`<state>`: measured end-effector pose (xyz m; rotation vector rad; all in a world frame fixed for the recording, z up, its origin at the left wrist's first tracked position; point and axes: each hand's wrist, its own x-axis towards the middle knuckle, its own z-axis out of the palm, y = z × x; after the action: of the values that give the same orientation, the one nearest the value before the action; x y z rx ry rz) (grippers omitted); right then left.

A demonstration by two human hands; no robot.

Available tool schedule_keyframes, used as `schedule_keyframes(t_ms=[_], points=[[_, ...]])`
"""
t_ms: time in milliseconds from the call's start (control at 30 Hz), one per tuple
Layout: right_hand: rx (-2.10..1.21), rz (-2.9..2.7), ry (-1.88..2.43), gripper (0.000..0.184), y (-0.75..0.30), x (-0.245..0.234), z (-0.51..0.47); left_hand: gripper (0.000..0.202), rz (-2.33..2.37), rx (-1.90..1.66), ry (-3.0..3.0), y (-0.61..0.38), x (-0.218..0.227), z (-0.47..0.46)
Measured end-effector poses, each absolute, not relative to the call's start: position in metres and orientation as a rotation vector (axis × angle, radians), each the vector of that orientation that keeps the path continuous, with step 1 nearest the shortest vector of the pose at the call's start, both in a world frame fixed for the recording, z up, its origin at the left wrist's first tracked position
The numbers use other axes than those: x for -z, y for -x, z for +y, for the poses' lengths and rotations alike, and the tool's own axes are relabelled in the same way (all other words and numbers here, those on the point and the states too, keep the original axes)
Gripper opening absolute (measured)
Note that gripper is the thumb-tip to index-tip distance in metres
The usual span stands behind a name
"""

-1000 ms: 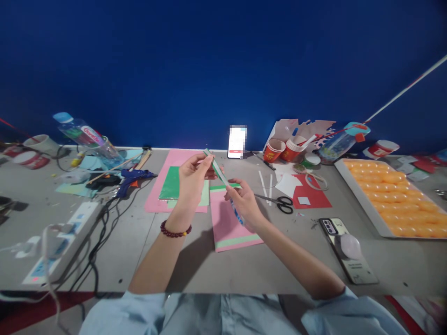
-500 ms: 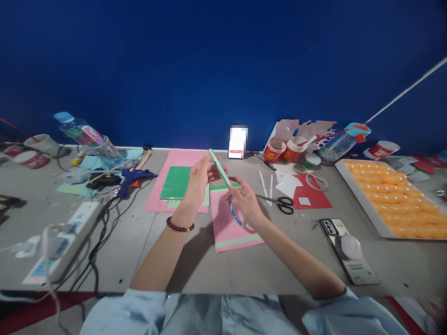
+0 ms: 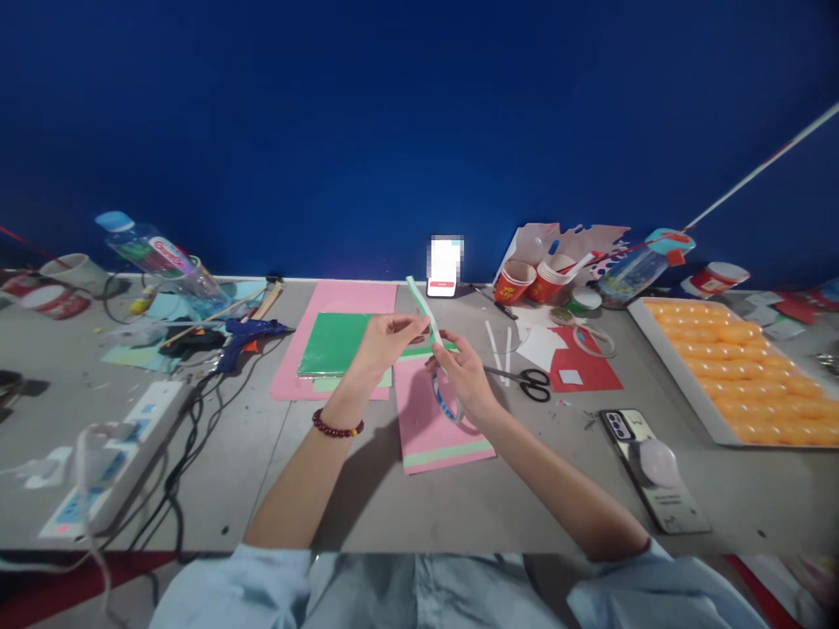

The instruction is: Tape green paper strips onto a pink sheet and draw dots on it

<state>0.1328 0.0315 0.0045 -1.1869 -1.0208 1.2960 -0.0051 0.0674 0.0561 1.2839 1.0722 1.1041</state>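
My right hand (image 3: 464, 371) pinches the lower end of a narrow green-and-white paper strip (image 3: 423, 301), which tilts up and to the left. A tape roll (image 3: 457, 414) with blue print inside its ring hangs at this hand's fingers. My left hand (image 3: 386, 342) is closed, thumb and fingertips pinched at the strip just above the right fingers. Whether they grip the strip itself or its white layer cannot be made out. Below the hands lies a pink sheet (image 3: 433, 424) with green bands. At left, a green paper pack (image 3: 334, 342) rests on a larger pink sheet (image 3: 288, 376).
Scissors (image 3: 534, 384) and white strips (image 3: 496, 349) lie right of the hands, beside red paper (image 3: 593, 371). Farther right are a phone (image 3: 655, 480) and a tray (image 3: 704, 415) of orange balls. A glue gun (image 3: 246, 336) and power strip (image 3: 118, 459) lie left. A lit phone (image 3: 443, 271) stands behind.
My left hand has moved from behind the strip's upper part down to near my right fingers and closed into a pinch. The strip's upper end has shifted slightly right.
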Motion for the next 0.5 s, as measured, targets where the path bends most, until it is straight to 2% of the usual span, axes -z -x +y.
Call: schedule_keyframes(t_ms=[500], points=[[-1.311,-1.099,1.166,0.050,-0.130,0.006,0.032,0.028,1.115,-1.179,-1.203,-0.005,-0.044,0.075]])
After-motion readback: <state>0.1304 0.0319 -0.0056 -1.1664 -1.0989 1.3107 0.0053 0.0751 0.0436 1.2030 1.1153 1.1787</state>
